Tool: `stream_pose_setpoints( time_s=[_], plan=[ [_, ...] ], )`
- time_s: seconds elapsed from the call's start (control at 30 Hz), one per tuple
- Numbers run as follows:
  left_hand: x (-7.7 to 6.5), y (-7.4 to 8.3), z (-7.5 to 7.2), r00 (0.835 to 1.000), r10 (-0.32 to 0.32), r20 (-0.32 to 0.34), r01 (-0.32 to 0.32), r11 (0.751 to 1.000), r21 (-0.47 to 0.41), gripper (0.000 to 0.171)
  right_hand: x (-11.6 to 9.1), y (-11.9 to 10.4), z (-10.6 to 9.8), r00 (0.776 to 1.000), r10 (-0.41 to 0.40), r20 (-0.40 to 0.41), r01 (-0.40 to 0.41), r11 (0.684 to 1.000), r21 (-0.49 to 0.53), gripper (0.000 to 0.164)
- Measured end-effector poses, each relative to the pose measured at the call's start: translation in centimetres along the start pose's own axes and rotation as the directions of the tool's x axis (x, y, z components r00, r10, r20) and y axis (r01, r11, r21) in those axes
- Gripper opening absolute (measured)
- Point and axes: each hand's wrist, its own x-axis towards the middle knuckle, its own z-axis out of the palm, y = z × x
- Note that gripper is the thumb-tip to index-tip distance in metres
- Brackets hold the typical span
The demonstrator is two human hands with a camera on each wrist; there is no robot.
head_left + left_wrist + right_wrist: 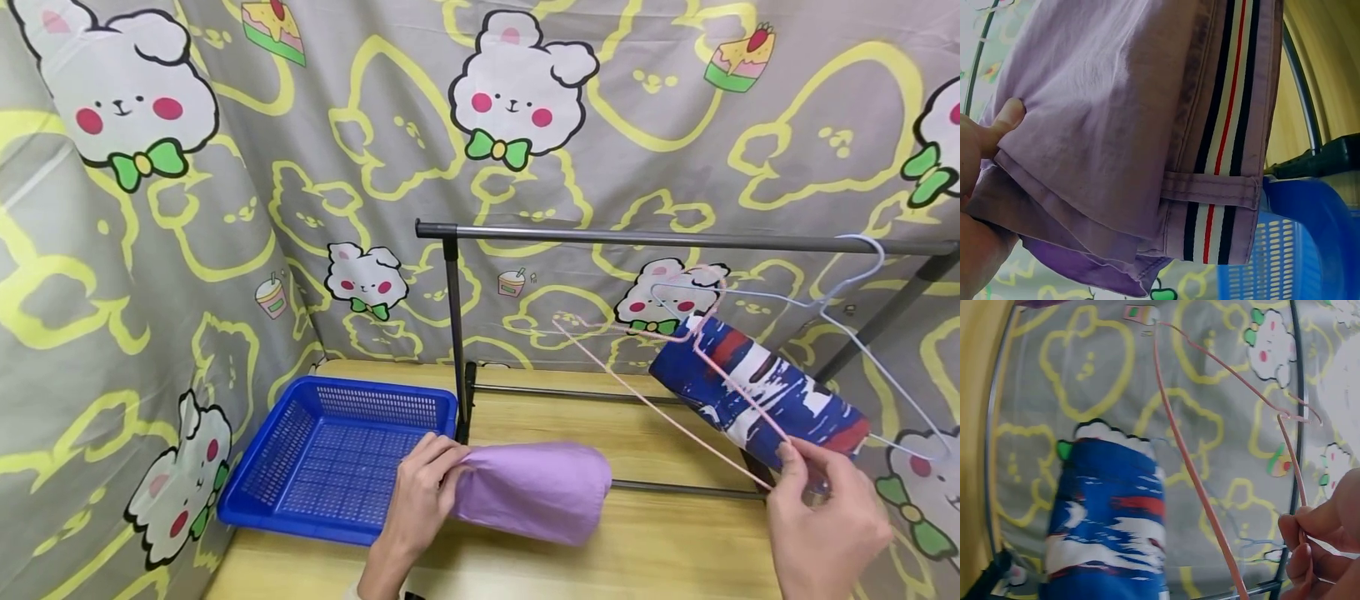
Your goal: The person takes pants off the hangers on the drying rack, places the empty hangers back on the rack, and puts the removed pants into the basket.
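Seemingly done hanging blue-white-and-red patterned fabric [780, 392] over a pale-blue wire hanger [823, 303] from the dark metal rail [600, 237]; pinching a folded purple striped-trim garment [536, 492] in the left grip [420, 492], near the blue plastic basket [300, 525], and a slim pink wire hanger [1195, 475] in the right grip [825, 508]; with garment and pink hanger not yet joined.
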Motion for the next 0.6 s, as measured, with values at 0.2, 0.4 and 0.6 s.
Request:
stream_pose_setpoints(
  time_s=[0.2, 0.4, 0.6],
  plan=[
    [-0.1, -0.1, 0.1, 1.0, -0.007, -0.014, 0.007, 1.0, -0.02, 0.02, 2.2, -1.1, 0.0, 1.0, 0.007, 0.0, -0.007, 1.0, 0.021, 0.023],
    [-0.2, 0.1, 0.3, 1.0, -0.013, -0.018, 0.012, 0.999, -0.038, 0.019, 3.7, -1.7, 0.5, 1.0, -0.02, -0.001, 0.02, 0.999, 0.043, 0.026],
    [-0.2, 0.2, 0.4, 1.0, -0.013, -0.024, 0.013, 0.999, -0.039, 0.017, 3.9, -1.8, 1.3, 0.997, -0.052, 0.057, 0.05, 0.998, 0.037, 0.027]
  ],
)
